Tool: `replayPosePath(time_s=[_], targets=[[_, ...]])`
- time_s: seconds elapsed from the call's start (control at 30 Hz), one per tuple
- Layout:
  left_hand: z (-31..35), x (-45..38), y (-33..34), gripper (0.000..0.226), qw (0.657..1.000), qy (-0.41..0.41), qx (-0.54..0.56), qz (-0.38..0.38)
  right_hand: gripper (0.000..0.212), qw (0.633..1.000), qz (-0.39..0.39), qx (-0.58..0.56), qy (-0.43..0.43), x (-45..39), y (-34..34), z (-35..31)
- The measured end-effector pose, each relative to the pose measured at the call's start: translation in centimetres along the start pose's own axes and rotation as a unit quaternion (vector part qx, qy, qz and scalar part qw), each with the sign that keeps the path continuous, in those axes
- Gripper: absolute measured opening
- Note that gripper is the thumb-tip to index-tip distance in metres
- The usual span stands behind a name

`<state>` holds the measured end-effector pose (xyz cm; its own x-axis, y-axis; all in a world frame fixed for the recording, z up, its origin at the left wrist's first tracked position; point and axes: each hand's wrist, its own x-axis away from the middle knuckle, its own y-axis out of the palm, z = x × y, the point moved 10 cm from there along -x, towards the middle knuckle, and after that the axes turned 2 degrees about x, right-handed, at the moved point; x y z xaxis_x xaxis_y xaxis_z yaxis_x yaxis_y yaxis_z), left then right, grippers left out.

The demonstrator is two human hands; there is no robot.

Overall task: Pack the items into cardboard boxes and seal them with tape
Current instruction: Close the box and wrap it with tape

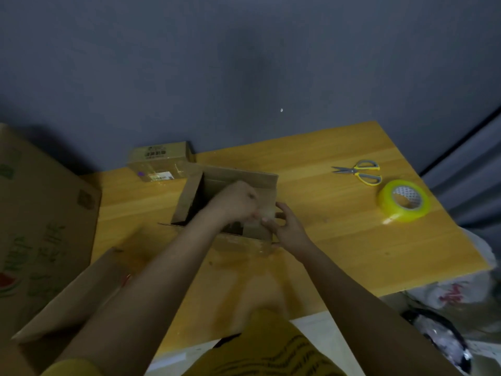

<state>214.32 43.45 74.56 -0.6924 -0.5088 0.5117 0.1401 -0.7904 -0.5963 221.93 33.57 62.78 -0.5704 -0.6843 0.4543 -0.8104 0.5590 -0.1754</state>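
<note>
Both hands (287, 226) on box flap (257, 226)

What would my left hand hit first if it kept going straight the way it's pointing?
Probably the far wall of the open cardboard box: the left hand reaches over the box toward it. Depth is unclear from this one view.

I see a wooden table (311, 164) against the wall. On it: open cardboard box (238, 183) mid-table, small sealed box (160, 164) just behind it at the far edge, scissors (359, 171) far right, yellow tape roll (404, 200) near them.
</note>
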Motion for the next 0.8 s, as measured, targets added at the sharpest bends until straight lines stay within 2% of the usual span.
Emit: replayPosePath(time_s=[0.03,0.1,0.3,0.5,0.63,0.8], targets=[[-0.5,-0.3,1.4,0.019,0.999,-0.023,-0.033,-0.026,0.067,1.0,0.0,0.0,0.002,0.0,0.0,0.0],[-1.8,-0.9,2.2,0.024,0.994,-0.064,-0.085,-0.024,0.066,1.0,0.0,0.001,0.006,0.0,0.1,0.2],[-4.1,-2.8,1.7,0.025,0.992,-0.092,-0.081,0.028,0.066,1.0,0.004,-0.012,0.011,0.0,0.0,0.9],[-6.2,-3.7,2.5,0.018,0.993,-0.115,0.016,0.029,0.064,1.0,0.008,-0.01,-0.005,0.1,0.0,0.8],[-7.1,-3.9,2.8,0.026,0.983,-0.138,0.12,0.034,0.063,1.0,0.005,-0.019,-0.011,0.4,0.2,0.8],[-6.8,-3.9,3.3,0.031,0.972,-0.144,0.185,0.011,0.061,0.999,0.009,-0.026,-0.02,0.8,0.3,0.3]])
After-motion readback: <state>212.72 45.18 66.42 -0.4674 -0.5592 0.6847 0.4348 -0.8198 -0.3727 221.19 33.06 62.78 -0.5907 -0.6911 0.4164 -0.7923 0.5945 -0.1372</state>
